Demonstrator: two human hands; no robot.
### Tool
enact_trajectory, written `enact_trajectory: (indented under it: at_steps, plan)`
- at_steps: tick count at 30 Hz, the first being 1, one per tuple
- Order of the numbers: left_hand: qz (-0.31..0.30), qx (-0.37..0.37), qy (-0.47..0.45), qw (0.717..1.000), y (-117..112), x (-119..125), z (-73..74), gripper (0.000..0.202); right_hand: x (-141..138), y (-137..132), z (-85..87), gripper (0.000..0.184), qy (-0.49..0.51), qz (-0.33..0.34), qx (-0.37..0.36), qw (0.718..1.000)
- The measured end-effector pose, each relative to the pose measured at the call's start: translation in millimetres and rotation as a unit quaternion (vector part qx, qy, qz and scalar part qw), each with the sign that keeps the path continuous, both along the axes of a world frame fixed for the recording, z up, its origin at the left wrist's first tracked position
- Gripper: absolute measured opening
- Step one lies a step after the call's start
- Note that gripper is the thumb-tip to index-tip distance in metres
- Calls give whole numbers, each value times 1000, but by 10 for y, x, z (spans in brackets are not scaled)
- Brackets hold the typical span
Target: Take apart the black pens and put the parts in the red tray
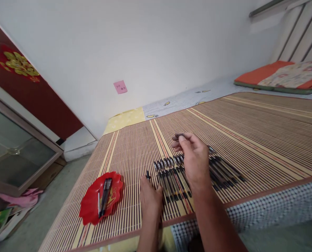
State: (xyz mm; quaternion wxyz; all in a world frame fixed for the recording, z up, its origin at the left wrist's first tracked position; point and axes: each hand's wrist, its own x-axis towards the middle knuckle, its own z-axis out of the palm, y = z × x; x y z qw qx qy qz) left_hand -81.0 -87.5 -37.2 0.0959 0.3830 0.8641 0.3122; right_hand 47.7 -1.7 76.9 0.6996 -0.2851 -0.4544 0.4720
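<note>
While our left hand (150, 197) grips a black pen (148, 174) and our right hand (196, 157) pinches a small dark piece (180, 134), more pens (171, 182) lie beneath it on the striped mat (135, 147), a red plate (89, 201) left of both, a white wall (145, 45) beyond.

Left hand (150, 197), nearer the red plate (89, 201), bare, its wrist and left forearm (150, 232) uncovered; right hand (196, 159), farther from the red plate, likewise bare; right forearm (216, 220) uncovered too, broadening away from the wrist.
</note>
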Motion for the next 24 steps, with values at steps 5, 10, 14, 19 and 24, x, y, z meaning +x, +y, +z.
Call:
enact_trajectory:
  at_steps: [5, 10, 14, 19, 24]
  plan:
    - [17, -32, 42, 998, -24, -99, -2, 25, 22, 20, -4, 15, 14, 8, -10, 1000]
    - [-8, -81, 73, 994, -21, -133, -61, 24, 25, 16, -3, 16, 9, 12, -13, 1000]
    - [-28, -102, 71, 992, -36, -129, -1, 11, 23, 23, -15, 16, 7, 13, -18, 1000]
    - [-7, -111, 58, 992, -58, -166, 79, 13, -7, 34, -37, 15, 1, 6, -12, 1000]
    - [-7, -104, 73, 992, -64, -215, 28, 14, -56, 24, -57, 15, 0, 16, -11, 1000]
